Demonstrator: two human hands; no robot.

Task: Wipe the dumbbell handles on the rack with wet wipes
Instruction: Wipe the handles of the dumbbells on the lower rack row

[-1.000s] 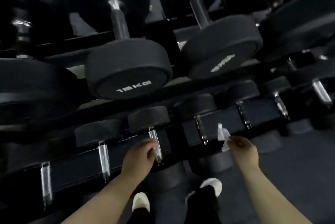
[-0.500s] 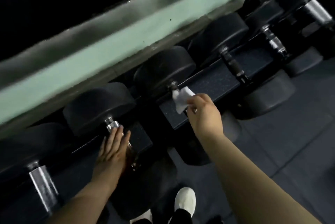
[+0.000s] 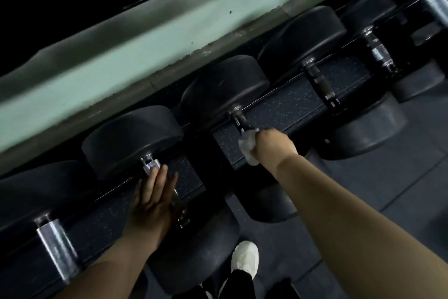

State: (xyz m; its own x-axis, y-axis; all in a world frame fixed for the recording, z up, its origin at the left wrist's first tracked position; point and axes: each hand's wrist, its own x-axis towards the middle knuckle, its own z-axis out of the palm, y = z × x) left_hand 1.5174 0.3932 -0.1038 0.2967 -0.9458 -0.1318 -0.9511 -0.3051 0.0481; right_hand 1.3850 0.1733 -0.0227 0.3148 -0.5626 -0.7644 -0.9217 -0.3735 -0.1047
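A pale green wall band (image 3: 121, 56) runs along the far side above the dark speckled rack (image 3: 291, 109). On the rack's low shelf, black dumbbells (image 3: 300, 39) lie in a row from near left to far right, over a dark floor (image 3: 388, 189). The left hand (image 3: 152, 199) lies flat, its grip released and fingers straight, on the chrome handle (image 3: 150, 166) of the left dumbbell (image 3: 131, 138), while further right the right hand (image 3: 274, 146) has its grip clenched round the white wet wipe (image 3: 247, 148), pressing it against the near part of the dark handle (image 3: 238, 119) of the middle dumbbell (image 3: 225, 88).
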